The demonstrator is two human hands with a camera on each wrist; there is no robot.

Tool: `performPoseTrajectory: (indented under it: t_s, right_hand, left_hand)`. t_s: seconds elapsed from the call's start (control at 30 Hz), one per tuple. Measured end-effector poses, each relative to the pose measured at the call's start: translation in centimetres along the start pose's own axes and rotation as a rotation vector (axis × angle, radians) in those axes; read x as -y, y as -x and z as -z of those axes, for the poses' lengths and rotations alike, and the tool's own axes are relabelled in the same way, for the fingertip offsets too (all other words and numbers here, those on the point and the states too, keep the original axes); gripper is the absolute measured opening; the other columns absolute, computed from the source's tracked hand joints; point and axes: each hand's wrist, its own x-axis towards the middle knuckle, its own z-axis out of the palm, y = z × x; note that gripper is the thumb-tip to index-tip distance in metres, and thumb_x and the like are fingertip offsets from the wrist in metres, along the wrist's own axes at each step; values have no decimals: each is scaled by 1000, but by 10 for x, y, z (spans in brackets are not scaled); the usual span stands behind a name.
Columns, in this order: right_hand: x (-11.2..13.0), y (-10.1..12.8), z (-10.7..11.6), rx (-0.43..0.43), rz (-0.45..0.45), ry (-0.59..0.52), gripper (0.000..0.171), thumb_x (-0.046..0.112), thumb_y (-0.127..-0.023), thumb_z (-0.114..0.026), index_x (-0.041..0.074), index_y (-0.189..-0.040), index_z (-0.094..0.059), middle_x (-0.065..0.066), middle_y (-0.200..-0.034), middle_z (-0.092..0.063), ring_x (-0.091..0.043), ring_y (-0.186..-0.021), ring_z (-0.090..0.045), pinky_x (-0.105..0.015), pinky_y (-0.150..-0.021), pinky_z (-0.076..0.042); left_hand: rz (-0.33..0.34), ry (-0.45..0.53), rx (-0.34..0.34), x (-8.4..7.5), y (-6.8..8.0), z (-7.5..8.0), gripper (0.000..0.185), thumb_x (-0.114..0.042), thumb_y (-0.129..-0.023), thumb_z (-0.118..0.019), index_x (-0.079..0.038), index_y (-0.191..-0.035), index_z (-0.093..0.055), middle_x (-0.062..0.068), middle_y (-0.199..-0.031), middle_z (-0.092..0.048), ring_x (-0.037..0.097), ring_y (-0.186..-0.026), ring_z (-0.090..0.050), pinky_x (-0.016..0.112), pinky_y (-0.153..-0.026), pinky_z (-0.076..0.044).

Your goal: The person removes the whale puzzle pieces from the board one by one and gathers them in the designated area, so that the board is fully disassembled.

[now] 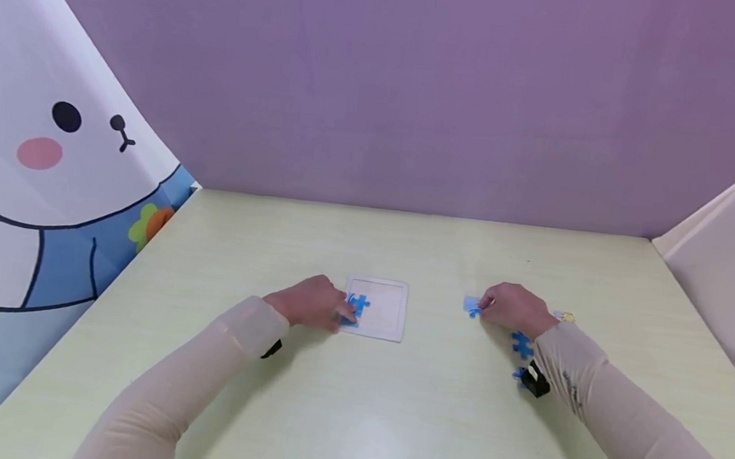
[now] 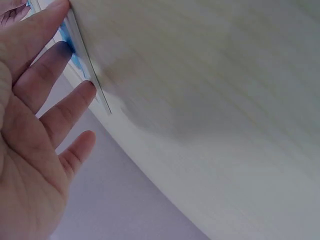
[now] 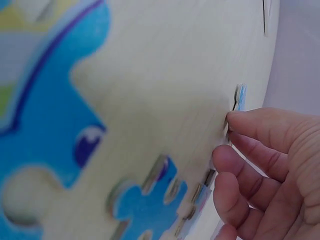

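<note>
Pale yellow-green table (image 1: 390,421), wood-grain finish, purple backdrop behind its far edge, cartoon rabbit panel (image 1: 37,179) along its left edge.

White square tray (image 1: 379,308) lies flat near the middle of the table, a little left of centre. Contents: one blue puzzle piece (image 1: 357,306) lying at the tray's left edge; the remaining tray floor shows bare white.

Left hand (image 1: 310,303): rests at the left edge of the tray, fingertips on the blue puzzle piece. Left wrist view shows the fingers (image 2: 60,112) straight and slightly spread, tips against the tray rim, with blue visible under the upper two. No curl round anything.

Right hand (image 1: 514,308): on the table well right of the tray, toward the right edge. It pinches a light blue puzzle piece (image 1: 471,306) at its fingertips; the piece sticks out to the left of the hand. Right wrist view shows fingers (image 3: 260,150) curled close together, with the thumb and first finger meeting on the thin edge of that piece (image 3: 240,97).

Loose pieces on the table, outside the tray: a blue piece (image 1: 521,343) just beside the right wrist, a yellowish piece (image 1: 566,317) behind the hand. Right wrist view shows more blue pieces (image 3: 147,202) lying flat close to the lens; the nearest is blurred.

Both arms in beige sleeves (image 1: 638,435); a black wrist device (image 1: 534,380) sits under the right forearm.
</note>
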Motion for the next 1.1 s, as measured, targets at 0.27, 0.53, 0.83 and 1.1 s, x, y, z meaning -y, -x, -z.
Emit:
performPoseTrajectory:
  t_s: [0.27,0.53,0.83,1.1]
  right_hand:
    - [5,2,7,-17,-20,42,17,14,-86,-63,8,-98,-73,-18,-115,-65,-30,-99,-58,-48,-77,-48]
    - [13,1,10,-5,-48,16,18,20,-89,-64,8,-101,-71,-18,-120,-62,-25,-91,-56,-43,-72,-47]
    - [34,-5,5,1,13,-24,25,21,-89,-64,7,-108,-68,-4,-97,-69,-16,-77,-58,-34,-64,-44]
    - [59,-9,-4,-24,101,4,29,25,-86,-63,9,-110,-69,0,-92,-69,-15,-81,-61,-34,-63,-45]
  left_hand:
    - [101,103,29,-1,-3,2,32,-16,-87,-71,-22,-119,-70,0,-110,-69,10,-73,-51,22,-65,-40]
    - [180,275,6,3,-4,7,42,-19,-86,-72,-19,-128,-64,3,-121,-65,17,-98,-58,31,-88,-45]
    - [268,231,73,20,-18,11,77,-44,-84,-71,-18,-148,-38,9,-154,-31,29,-140,-29,49,-110,-26]
    - [243,107,140,20,-25,5,83,-54,-80,-71,-19,-148,-38,5,-150,-39,25,-134,-38,48,-104,-35]
